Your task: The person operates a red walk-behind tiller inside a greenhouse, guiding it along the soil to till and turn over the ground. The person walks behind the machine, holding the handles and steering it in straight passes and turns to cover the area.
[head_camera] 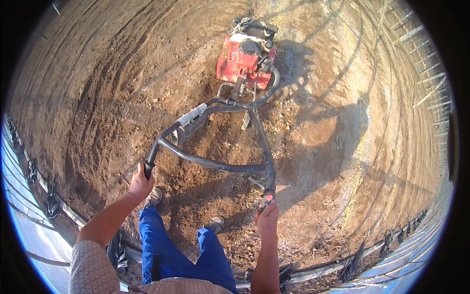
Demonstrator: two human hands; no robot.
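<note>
A walk-behind motor tiller [246,58] with a red engine and red guards stands on loose brown soil ahead of me. Its black tubular handlebar [216,164] spreads back toward my body. My left hand [141,183] is closed around the black grip at the left end of the bar. At the right end, my right hand [267,217] holds the other grip, just below a red button [269,197]. A pale wrapping [192,114] covers part of the left tube. The tiller's blades are hidden.
Tilled soil [110,110] with ridges surrounds the machine. Behind me, a pale rail [319,272] with black plastic scraps runs along plastic sheeting [44,242]. Poles [409,35] line the far right. My shoes rest on the soil between the handles and the rail.
</note>
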